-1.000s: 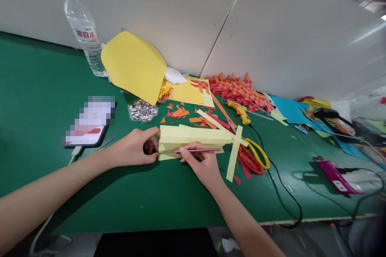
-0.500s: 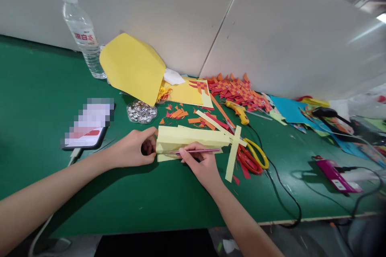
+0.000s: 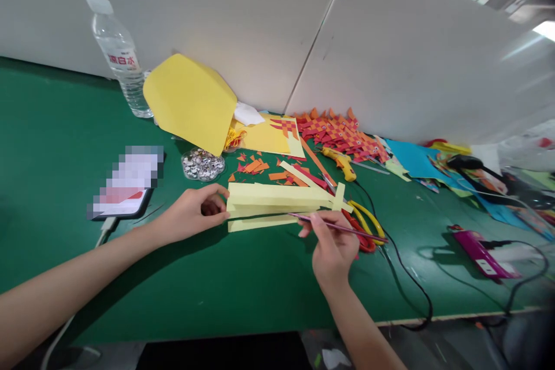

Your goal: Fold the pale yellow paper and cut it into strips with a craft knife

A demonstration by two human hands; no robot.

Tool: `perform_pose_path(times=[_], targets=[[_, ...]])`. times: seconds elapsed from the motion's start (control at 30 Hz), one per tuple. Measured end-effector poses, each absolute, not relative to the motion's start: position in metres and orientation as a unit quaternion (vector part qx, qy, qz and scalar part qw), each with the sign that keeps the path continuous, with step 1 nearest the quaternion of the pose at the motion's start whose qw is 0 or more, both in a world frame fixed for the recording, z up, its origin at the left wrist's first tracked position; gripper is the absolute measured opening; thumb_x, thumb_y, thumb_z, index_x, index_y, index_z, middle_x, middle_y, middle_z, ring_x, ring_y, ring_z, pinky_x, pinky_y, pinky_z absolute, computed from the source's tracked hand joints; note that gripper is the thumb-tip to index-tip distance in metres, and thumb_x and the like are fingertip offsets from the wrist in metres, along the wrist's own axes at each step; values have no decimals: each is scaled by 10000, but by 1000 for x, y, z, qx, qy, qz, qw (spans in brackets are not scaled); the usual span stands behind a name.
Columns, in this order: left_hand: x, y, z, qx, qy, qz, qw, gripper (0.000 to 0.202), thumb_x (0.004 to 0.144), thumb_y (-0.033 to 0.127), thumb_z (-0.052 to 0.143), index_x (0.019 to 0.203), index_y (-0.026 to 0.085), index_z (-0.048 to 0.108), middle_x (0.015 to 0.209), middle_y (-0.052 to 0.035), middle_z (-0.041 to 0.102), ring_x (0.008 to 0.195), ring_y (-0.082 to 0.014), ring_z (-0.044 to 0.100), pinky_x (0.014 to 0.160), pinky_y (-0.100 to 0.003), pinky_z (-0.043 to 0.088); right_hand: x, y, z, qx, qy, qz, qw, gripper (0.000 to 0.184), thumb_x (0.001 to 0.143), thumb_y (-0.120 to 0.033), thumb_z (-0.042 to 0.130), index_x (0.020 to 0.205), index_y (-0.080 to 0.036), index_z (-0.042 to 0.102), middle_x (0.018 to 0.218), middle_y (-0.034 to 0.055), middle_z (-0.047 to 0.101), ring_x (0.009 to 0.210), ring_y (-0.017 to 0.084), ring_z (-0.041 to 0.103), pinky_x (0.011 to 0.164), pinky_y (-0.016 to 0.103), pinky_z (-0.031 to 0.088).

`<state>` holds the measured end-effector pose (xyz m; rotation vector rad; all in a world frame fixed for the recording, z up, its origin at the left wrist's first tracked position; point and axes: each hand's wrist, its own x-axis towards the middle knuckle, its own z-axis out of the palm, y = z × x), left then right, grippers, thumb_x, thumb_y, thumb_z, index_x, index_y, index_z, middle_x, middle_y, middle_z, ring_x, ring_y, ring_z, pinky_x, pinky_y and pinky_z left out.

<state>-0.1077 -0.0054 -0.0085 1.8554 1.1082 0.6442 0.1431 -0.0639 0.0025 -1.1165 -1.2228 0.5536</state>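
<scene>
My left hand (image 3: 193, 210) pinches the left end of a folded pale yellow paper (image 3: 269, 193) between thumb and fingers. Below it lies a narrow pale yellow strip (image 3: 260, 223), with a thin green gap showing between them. In my right hand (image 3: 332, 251) is a slim pinkish-purple pen-shaped tool (image 3: 366, 233), its tip at the paper's lower right edge. I cannot tell whether the tip is a blade. Loose pale strips (image 3: 338, 196) cross just past the paper's right end. Scissors with yellow handles (image 3: 368, 218) and a red-handled pair lie partly behind my right hand.
Behind the paper are orange and red scraps (image 3: 254, 166), a tub of googly eyes (image 3: 203, 164), and a yellow glue gun (image 3: 340, 163). A pile of woven paper fish (image 3: 338, 134) lies against the wall. A phone (image 3: 130, 185) and bottle (image 3: 125, 69) stand left; a purple power strip (image 3: 483, 254) right.
My right hand has moved right with the pen-shaped tool along the paper's lower edge. A gap now shows between the folded paper and the strip below. My left hand keeps its place.
</scene>
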Motion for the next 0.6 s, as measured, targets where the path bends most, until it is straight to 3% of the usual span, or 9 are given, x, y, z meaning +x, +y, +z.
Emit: perform_pose_path(times=[0.13,0.27,0.37,0.47,0.6], targets=[[-107,-5,-10,707,457,271,466,292,771,412,609,951,200,519,759,5,652,644,-134,619,603,-255,524,149,-78,6,-491,-652,166,554,72,865,-207,546,869,-245,607,691,17,681,590,174,651,576,310,531],[-107,-3,-12,645,452,313,530,333,731,375,667,945,206,477,746,15,635,634,-133,618,617,-272,524,149,-84,9,-430,-818,68,376,288,852,-138,548,1114,-256,567,941,65,715,803,208,678,699,337,540],[-107,-1,-8,592,456,333,575,360,705,348,697,934,199,463,702,30,618,611,-126,615,627,-275,524,149,-83,9,-414,-864,61,280,381,891,-126,463,1257,-230,490,1079,95,683,929,219,651,776,356,525],[-108,0,-4,556,462,355,593,380,692,326,721,948,194,473,703,29,626,606,-114,607,627,-257,514,150,-82,8,-438,-872,75,207,341,918,-122,381,1215,-208,523,1155,107,652,1048,247,603,903,435,467],[-110,1,-3,533,458,400,588,387,697,317,725,980,190,495,719,24,623,619,-111,596,600,-234,489,154,-83,8,-485,-857,56,163,264,932,-162,376,1114,-202,564,1054,99,687,1013,249,610,952,487,415]])
